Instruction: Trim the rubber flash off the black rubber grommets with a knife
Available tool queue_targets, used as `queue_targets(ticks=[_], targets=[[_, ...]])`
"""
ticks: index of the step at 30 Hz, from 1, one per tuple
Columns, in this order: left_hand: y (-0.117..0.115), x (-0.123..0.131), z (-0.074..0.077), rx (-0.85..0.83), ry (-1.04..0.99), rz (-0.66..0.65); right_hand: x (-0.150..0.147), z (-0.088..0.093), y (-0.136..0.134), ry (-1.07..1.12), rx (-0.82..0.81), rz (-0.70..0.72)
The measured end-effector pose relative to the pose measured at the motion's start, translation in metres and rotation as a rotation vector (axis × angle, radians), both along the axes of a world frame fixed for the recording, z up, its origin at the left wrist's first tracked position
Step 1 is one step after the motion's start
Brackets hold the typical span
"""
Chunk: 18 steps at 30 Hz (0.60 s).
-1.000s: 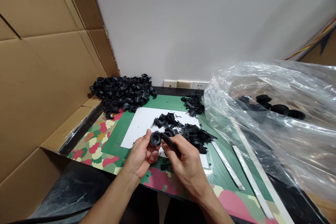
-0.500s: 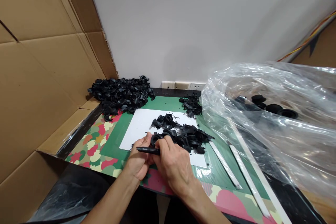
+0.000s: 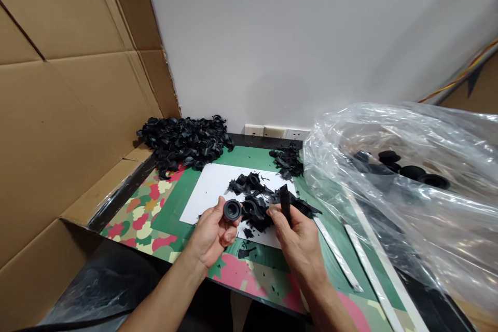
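Observation:
My left hand [image 3: 215,231] is closed on a round black rubber grommet [image 3: 232,210], its open end facing up toward me. In my right hand [image 3: 298,238] I grip a slim black pen-shaped tool [image 3: 285,204], standing nearly upright above the fist; its lower end is hidden by the fingers. The hands are apart. Between and behind them, ribbed black rubber scraps [image 3: 252,211] lie on a white sheet [image 3: 208,187], with small shavings near its front edge.
A large heap of black rubber pieces [image 3: 187,140] sits back left beside a cardboard box [image 3: 89,104]. A smaller scrap pile [image 3: 287,160] lies at the back. On the right, a clear plastic bag [image 3: 408,207] holds several round black parts, near white strips [image 3: 338,254].
My hands have moved apart, the right one going right with the tool turned from sideways to upright. The grommet now shows clearly in my left hand. The view has shifted slightly.

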<state>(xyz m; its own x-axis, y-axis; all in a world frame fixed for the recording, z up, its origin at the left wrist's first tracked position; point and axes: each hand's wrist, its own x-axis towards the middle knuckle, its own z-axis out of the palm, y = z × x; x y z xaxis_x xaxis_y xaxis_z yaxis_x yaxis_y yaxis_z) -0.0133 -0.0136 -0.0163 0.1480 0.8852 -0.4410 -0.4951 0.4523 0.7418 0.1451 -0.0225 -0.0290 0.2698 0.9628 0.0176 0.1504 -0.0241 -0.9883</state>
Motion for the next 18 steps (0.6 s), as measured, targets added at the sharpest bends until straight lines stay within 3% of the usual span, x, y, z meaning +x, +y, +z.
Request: queue_targets(ticks=[9,18], targets=[[-0.001,-0.004,-0.003,0.004,-0.04,-0.027,-0.002,-0.006,-0.003,0.078,0.022,0.025],[-0.007,-0.003,-0.001,0.039,0.033,0.042,-0.005,-0.005,-0.01,0.143,0.128,0.025]])
